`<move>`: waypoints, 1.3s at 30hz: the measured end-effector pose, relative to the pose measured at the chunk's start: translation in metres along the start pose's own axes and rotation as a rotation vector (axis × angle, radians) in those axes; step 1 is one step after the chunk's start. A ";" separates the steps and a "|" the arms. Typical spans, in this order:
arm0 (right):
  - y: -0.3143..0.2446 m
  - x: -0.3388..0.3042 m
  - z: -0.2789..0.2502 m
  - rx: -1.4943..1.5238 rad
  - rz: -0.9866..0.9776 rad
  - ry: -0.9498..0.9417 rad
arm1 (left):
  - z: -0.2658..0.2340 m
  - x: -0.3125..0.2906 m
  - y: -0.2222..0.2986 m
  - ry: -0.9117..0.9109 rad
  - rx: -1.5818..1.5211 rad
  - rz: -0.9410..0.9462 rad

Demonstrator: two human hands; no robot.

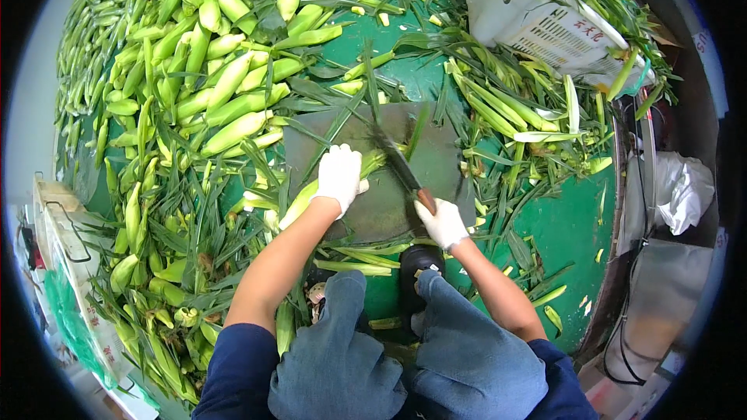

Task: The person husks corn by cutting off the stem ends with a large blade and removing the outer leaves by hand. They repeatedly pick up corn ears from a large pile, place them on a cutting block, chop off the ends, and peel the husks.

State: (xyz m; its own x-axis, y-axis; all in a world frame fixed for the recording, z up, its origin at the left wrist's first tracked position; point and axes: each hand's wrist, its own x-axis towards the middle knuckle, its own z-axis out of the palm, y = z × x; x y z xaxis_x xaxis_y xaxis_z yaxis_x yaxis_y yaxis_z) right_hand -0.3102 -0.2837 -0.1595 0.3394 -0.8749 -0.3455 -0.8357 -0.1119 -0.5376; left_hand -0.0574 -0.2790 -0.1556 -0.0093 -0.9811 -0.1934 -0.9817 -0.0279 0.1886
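My left hand, in a white glove, is closed round an ear of corn in its green husk. The husked ear lies slantwise over the left part of a dark flat board, its leafy stalk end pointing up and right. In my right hand, also gloved, is the wooden handle of a long knife. Its dark blade slants up and left, near the stalk end of the corn. Whether blade and stalk touch, I cannot tell.
Many unpeeled corn ears are heaped on the left. Cut leaves and stalks litter the green floor on the right. A white crate full of leaves stands at upper right, another crate at left. My shoe is near the board.
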 end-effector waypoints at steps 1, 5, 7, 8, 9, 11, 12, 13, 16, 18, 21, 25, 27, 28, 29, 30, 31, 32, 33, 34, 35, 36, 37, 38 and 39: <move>0.009 -0.003 0.000 0.117 0.042 -0.037 | -0.002 -0.004 -0.007 -0.010 -0.011 0.009; 0.037 -0.029 -0.035 0.208 0.197 0.281 | -0.043 -0.019 -0.001 0.159 -0.449 0.081; 0.042 -0.044 -0.059 0.333 0.376 0.328 | -0.077 -0.024 0.022 0.282 -0.912 -0.011; 0.033 -0.046 -0.067 0.469 0.356 0.369 | -0.077 -0.019 0.018 0.197 -1.131 -0.097; 0.023 -0.048 -0.079 0.489 0.323 0.428 | -0.074 -0.014 0.014 0.106 -1.349 -0.187; -0.022 -0.044 -0.100 0.729 0.216 0.571 | -0.019 -0.012 0.003 0.340 -1.625 -0.270; -0.043 -0.042 -0.105 0.839 0.144 0.624 | 0.002 -0.017 -0.004 0.351 -1.648 -0.295; -0.058 -0.037 -0.108 0.942 0.067 0.682 | 0.018 -0.022 -0.011 0.366 -1.680 -0.315; -0.032 -0.019 -0.068 0.978 -0.088 0.736 | 0.043 -0.024 -0.023 0.298 -1.927 -0.286; 0.034 -0.009 -0.003 0.513 -0.041 0.612 | 0.037 -0.019 -0.006 0.210 -1.852 -0.246; 0.029 -0.018 0.016 0.248 0.205 0.180 | 0.007 -0.031 -0.019 0.173 -1.626 -0.206; 0.050 -0.036 0.003 0.185 0.288 0.362 | -0.028 -0.053 -0.020 0.190 -1.361 -0.143; 0.075 -0.047 -0.020 0.181 0.490 0.407 | -0.049 -0.063 -0.015 0.144 -1.311 -0.080; 0.055 -0.056 -0.039 0.333 0.488 0.443 | -0.052 -0.070 -0.013 0.163 -1.210 -0.006; 0.046 -0.060 -0.045 0.398 0.462 0.454 | -0.056 -0.070 -0.007 0.183 -1.111 0.079; 0.036 -0.059 -0.045 0.390 0.319 0.475 | -0.063 -0.068 0.004 0.140 -1.061 0.160; 0.016 -0.053 -0.038 0.395 0.170 0.475 | -0.060 -0.070 0.003 0.144 -0.963 0.268; -0.017 -0.043 -0.036 0.255 0.165 0.359 | -0.058 -0.077 0.002 0.138 -0.886 0.283; -0.013 -0.024 -0.016 0.219 -0.024 0.459 | -0.060 -0.073 0.010 0.142 -0.825 0.335; -0.045 -0.006 -0.017 0.280 0.025 0.261 | -0.063 -0.075 0.012 0.134 -0.829 0.343; -0.071 0.008 -0.028 0.329 0.063 0.066 | -0.069 -0.073 0.018 0.138 -0.828 0.354; -0.076 0.020 -0.019 0.455 -0.013 0.043 | -0.067 -0.070 0.019 0.118 -0.821 0.376; -0.077 0.032 -0.011 0.585 -0.083 0.014 | -0.071 -0.064 0.018 0.057 -0.843 0.439; -0.087 0.037 -0.023 0.468 -0.075 -0.050 | -0.062 -0.066 0.008 0.093 -0.848 0.431; -0.081 0.046 -0.019 0.355 -0.136 -0.020 | -0.054 -0.070 -0.003 0.128 -0.854 0.425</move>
State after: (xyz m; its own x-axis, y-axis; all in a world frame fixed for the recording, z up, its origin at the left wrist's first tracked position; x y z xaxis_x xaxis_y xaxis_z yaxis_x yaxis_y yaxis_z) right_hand -0.2352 -0.3243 -0.1176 0.4486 -0.8534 -0.2654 -0.5816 -0.0532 -0.8117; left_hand -0.0434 -0.2209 -0.0911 -0.2621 -0.9534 0.1498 -0.4305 0.2544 0.8660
